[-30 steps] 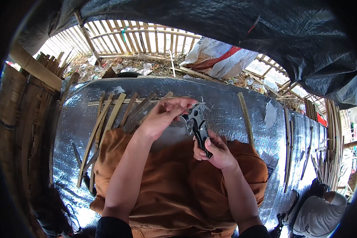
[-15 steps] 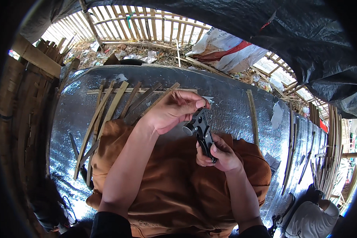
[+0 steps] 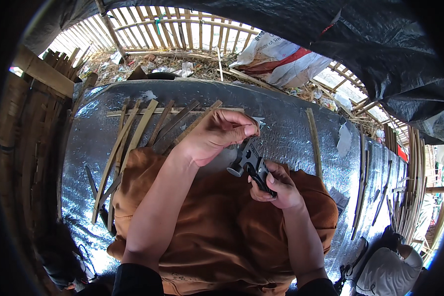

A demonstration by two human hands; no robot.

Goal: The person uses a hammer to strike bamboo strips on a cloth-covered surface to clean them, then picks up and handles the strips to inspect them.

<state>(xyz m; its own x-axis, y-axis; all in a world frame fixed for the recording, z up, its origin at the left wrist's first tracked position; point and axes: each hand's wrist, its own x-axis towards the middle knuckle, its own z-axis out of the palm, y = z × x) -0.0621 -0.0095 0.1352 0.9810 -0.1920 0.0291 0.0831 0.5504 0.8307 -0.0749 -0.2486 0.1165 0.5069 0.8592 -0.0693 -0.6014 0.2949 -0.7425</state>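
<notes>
Right hand (image 3: pixel 282 190) wrapped round a hammer-headed multi-tool (image 3: pixel 253 159) at the centre of the frame, left hand (image 3: pixel 213 138) at its upper end.
The right fingers and thumb are closed firmly on the dark handle; the left thumb and fingertips curl together beside the tool's head, but whether they grip it cannot be told. The head is grey, smooth and metallic, with a round, flat striking face pointing lower left. Below spreads soft, folded brown cloth (image 3: pixel 207 222); behind it lies a crinkled, shiny silver sheet (image 3: pixel 286 135), with narrow, straight-edged wooden strips (image 3: pixel 144 127) fanned at centre left. Wrinkled black plastic sheeting (image 3: pixel 365 47) droops across the upper right, near a creased white sack (image 3: pixel 301 70) with a red band.
</notes>
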